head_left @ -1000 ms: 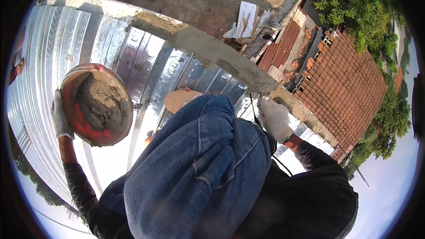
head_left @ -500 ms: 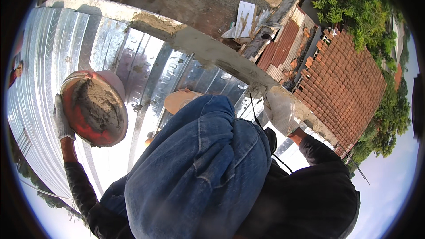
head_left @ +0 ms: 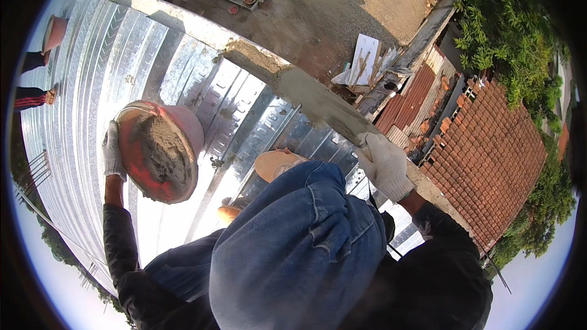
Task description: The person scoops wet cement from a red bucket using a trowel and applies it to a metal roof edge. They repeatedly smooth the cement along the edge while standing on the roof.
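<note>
A reddish bucket of grey mortar is tipped so its mouth faces me, above the shiny ribbed metal decking. My left hand, in a pale knitted glove, is closed on the bucket's rim at its left side. On the right, my gloved right hand is at the top of a wall smeared with wet mortar. Its fingers are bent, and whatever they hold, if anything, is hidden. My knee in blue jeans rises between the two arms, with a tan shoe beyond it.
Ribbed metal decking spreads to the left, where another person's legs and a second bucket show. Past the wall lie lower ground, a white board with sticks and a tiled roof. Trees stand at right.
The view has shifted, so the bucket and wall appear farther right. The other person's legs and second bucket show more fully. My left hand keeps its hold; my right hand stays by the wall top.
</note>
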Demonstrator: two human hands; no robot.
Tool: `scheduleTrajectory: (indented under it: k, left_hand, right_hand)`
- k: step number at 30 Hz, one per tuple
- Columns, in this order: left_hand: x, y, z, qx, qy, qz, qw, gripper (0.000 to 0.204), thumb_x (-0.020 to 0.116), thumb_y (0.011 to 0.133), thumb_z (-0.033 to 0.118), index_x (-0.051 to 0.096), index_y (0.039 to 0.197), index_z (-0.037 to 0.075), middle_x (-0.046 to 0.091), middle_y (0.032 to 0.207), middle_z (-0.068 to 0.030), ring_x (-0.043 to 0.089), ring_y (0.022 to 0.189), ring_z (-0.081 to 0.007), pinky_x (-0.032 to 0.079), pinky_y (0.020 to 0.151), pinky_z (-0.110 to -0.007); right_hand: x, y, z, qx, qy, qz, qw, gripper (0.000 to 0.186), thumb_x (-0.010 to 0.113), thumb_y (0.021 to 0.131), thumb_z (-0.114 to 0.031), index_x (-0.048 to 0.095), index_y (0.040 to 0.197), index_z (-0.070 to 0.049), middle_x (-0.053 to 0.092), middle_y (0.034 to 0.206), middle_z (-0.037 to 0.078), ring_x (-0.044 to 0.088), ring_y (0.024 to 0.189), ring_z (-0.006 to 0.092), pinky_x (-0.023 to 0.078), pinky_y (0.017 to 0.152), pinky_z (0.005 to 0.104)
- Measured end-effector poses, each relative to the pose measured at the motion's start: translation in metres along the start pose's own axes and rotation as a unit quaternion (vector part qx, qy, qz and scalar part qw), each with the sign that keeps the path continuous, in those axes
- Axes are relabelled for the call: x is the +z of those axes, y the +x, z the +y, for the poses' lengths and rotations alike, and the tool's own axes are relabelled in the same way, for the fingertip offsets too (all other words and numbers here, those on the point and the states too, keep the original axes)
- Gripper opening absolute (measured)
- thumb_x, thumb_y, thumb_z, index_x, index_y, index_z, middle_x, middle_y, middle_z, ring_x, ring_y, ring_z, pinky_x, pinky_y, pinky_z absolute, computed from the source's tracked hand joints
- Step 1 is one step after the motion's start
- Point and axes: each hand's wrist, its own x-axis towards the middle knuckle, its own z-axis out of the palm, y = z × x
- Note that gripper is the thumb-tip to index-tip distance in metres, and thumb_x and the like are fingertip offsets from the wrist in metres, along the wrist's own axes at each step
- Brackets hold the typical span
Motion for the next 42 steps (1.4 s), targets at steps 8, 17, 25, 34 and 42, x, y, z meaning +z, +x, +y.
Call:
scheduleTrajectory:
  k: [8,17,25,34,42]
  left_hand:
    - [-0.002,-0.004,0.001,0.007,0.009,-0.004,1.000,0.064,0.063,0.115,0.058,0.071,0.145,0.001,0.077,0.135,-0.0120,0.075,0.118,-0.0233,0.061,0.103,-0.040]
    - [-0.015,0.014,-0.010,-0.016,-0.015,-0.011,1.000,0.063,0.063,0.117,0.053,0.069,0.147,-0.001,0.077,0.138,-0.0146,0.075,0.120,-0.0266,0.063,0.104,-0.040]
    - [0.021,-0.039,0.026,-0.007,-0.017,0.012,1.000,0.053,0.068,0.116,0.046,0.075,0.137,-0.002,0.080,0.125,-0.0108,0.077,0.109,-0.0209,0.062,0.098,-0.036]
    - [0.100,-0.094,0.108,0.056,0.098,0.001,0.994,0.047,0.078,0.109,0.046,0.083,0.128,0.003,0.082,0.111,-0.0069,0.076,0.098,-0.0156,0.062,0.092,-0.034]
    - [0.128,-0.101,0.120,0.128,0.173,0.002,0.977,0.056,0.074,0.105,0.057,0.086,0.124,0.006,0.086,0.110,-0.0148,0.081,0.098,-0.0256,0.063,0.092,-0.040]
  right_hand:
    - [0.037,0.157,-0.074,-0.091,-0.002,0.062,0.994,0.030,0.075,0.100,-0.025,0.066,0.122,-0.008,0.072,0.104,0.017,0.077,0.089,0.0376,0.062,0.075,0.0493]
    - [0.074,0.132,-0.083,-0.033,0.052,-0.015,0.998,0.033,0.077,0.098,-0.023,0.063,0.125,-0.009,0.070,0.104,0.018,0.076,0.091,0.0399,0.061,0.075,0.0538]
    - [0.045,0.109,-0.086,-0.113,0.156,0.011,0.981,0.030,0.074,0.102,-0.024,0.065,0.124,-0.004,0.073,0.107,0.021,0.077,0.098,0.0425,0.061,0.080,0.0503]
    - [-0.067,0.124,-0.149,-0.200,0.150,-0.233,0.940,0.040,0.078,0.103,-0.026,0.069,0.129,0.003,0.077,0.109,0.024,0.079,0.097,0.0410,0.062,0.080,0.0473]
    - [-0.096,0.142,-0.157,-0.513,0.016,-0.273,0.814,0.035,0.076,0.105,-0.030,0.072,0.115,0.004,0.076,0.100,0.023,0.078,0.091,0.0398,0.060,0.075,0.0472]
